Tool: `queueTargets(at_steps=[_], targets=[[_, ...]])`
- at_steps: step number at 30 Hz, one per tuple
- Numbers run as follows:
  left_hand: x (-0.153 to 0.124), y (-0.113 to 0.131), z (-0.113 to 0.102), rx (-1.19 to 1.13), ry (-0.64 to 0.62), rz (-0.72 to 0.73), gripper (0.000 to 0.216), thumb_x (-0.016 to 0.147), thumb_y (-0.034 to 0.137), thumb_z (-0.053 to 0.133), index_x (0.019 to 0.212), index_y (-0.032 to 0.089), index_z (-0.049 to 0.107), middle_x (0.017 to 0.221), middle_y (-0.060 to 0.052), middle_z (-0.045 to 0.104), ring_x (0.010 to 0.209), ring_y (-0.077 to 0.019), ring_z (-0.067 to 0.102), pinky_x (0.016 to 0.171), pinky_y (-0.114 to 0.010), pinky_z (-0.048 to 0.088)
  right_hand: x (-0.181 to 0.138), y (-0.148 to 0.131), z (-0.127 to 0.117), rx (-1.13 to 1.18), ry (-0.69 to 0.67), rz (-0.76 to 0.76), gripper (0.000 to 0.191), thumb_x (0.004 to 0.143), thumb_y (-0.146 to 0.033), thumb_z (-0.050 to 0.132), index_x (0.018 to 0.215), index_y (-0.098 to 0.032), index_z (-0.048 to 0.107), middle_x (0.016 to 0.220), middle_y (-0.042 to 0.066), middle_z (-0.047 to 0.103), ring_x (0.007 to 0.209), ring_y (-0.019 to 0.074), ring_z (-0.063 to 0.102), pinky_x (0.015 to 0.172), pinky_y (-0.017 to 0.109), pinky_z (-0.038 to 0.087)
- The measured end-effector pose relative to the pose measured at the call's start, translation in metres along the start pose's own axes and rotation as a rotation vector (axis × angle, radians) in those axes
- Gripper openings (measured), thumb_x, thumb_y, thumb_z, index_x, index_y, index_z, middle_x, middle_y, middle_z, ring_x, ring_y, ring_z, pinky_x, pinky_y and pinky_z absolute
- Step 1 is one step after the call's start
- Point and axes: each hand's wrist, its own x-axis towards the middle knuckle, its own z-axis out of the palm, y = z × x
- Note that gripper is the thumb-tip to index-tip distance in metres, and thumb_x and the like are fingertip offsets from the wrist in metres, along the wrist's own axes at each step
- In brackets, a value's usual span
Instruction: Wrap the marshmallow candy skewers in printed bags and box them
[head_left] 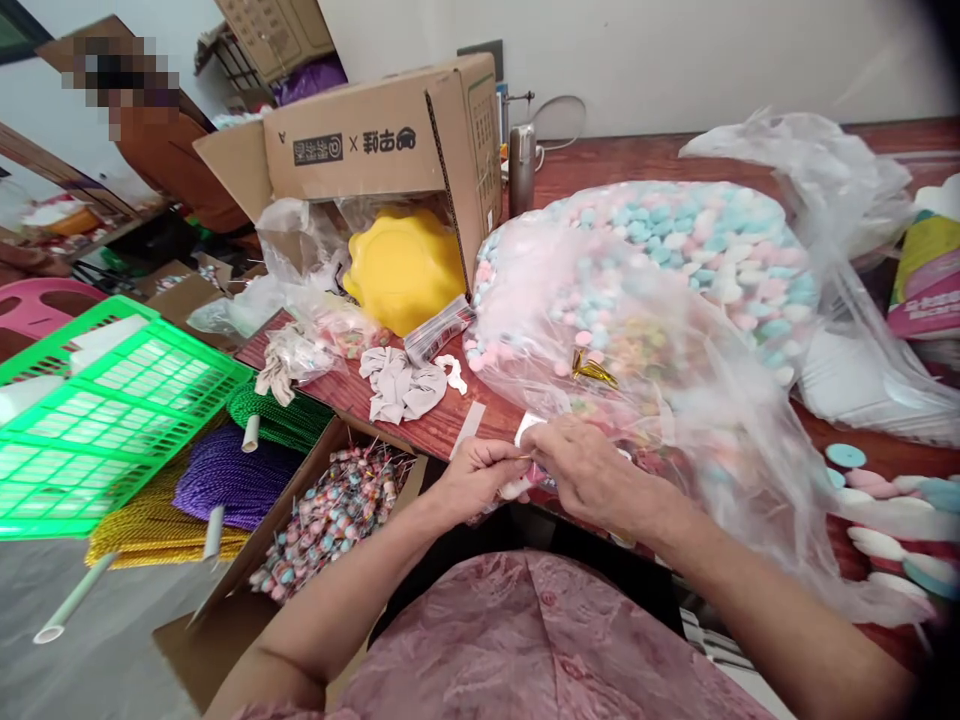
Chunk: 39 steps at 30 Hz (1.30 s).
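My two hands meet above the table's front edge, fingertips almost touching. The thumb and finger of my left hand (480, 474) pinch a thin gold twist tie (524, 458). My right hand (589, 468) is closed with bent fingers at the tie's other side; what lies between its fingertips is mostly hidden. Just below the fingers shows a small pink and white wrapped piece (525, 485). Several loose gold twist ties (594, 370) lie on the clear plastic beyond. A big clear bag (600, 260) of pink, blue and white candies spreads behind my right hand.
An open box (330, 515) of wrapped candies on sticks stands lower left. Beside it are a green crate (127, 410) and purple cord bundles (225, 475). Behind are a carton (360, 140), yellow lid (409, 270), grey cloth (401, 385) and metal flask (522, 170). A person (165, 150) is far left.
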Motion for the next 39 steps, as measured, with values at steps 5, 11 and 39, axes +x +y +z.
queueTargets(at_steps=[5, 11, 39], targets=[[0.007, -0.016, 0.017, -0.163, 0.261, 0.171, 0.048, 0.069, 0.058, 0.075, 0.089, 0.014, 0.074, 0.069, -0.002, 0.067, 0.055, -0.0095, 0.056, 0.055, -0.022, 0.044, -0.009, 0.002, 0.021, 0.392, 0.534, 0.344, 0.032, 0.09, -0.026, 0.057, 0.122, -0.023, 0.052, 0.104, 0.007, 0.059, 0.082, 0.0168, 0.055, 0.073, 0.032, 0.049], [0.009, -0.019, 0.034, -0.104, 0.321, 0.303, 0.047, 0.078, 0.059, 0.067, 0.098, 0.018, 0.074, 0.083, -0.002, 0.066, 0.076, -0.0125, 0.056, 0.072, -0.025, 0.048, -0.011, -0.008, 0.04, 0.527, 0.509, 0.407, 0.02, 0.089, -0.026, 0.06, 0.07, -0.02, 0.057, 0.068, -0.001, 0.056, 0.063, 0.0133, 0.051, 0.06, 0.027, 0.042], [0.006, -0.011, -0.009, 0.019, -0.78, -0.246, 0.051, 0.078, 0.064, 0.061, 0.066, 0.016, 0.052, 0.057, 0.0, 0.053, 0.042, -0.0095, 0.046, 0.044, -0.022, 0.033, -0.031, -0.008, 0.007, -0.256, -0.073, -0.252, 0.018, 0.088, -0.01, 0.045, 0.084, -0.016, 0.062, 0.071, 0.003, 0.062, 0.079, 0.0187, 0.054, 0.086, 0.042, 0.036]])
